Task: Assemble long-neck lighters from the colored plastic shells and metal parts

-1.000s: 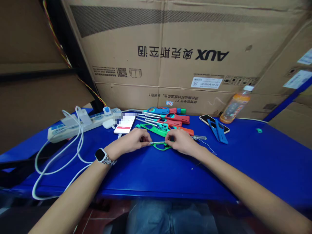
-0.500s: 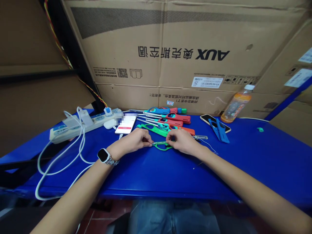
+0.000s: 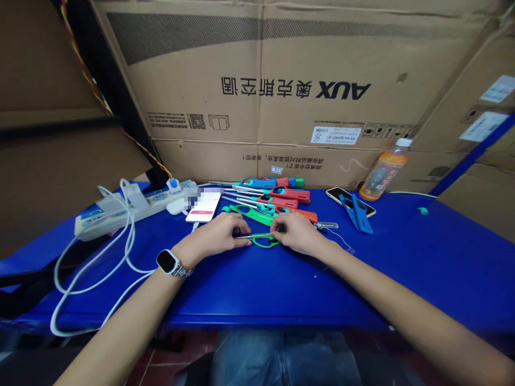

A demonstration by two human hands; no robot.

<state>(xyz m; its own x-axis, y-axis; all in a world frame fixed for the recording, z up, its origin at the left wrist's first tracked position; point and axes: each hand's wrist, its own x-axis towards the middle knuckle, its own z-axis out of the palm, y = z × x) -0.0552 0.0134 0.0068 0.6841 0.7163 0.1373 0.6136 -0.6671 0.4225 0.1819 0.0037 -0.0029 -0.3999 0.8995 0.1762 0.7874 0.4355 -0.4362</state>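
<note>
A green long-nosed lighter (image 3: pixel 263 240) lies on the blue table (image 3: pixel 402 268) between my hands. My left hand (image 3: pixel 219 234), a watch on its wrist, pinches the metal tube end of it. My right hand (image 3: pixel 295 232) grips the green handle end, fingers curled. Just behind them lies a pile of several similar lighters (image 3: pixel 273 198) in green, red, blue and teal, metal tubes pointing left.
A phone (image 3: pixel 202 206) on a white cable and a power strip (image 3: pixel 124 206) with plugs sit at the left. Blue plastic parts (image 3: pixel 356 213) rest on a second phone at the right, by an orange drink bottle (image 3: pixel 382 170). Cardboard boxes (image 3: pixel 281 91) wall the back.
Both hands stay on the green lighter; the left hand has slid a little along the metal tube. The view has shifted slightly.
</note>
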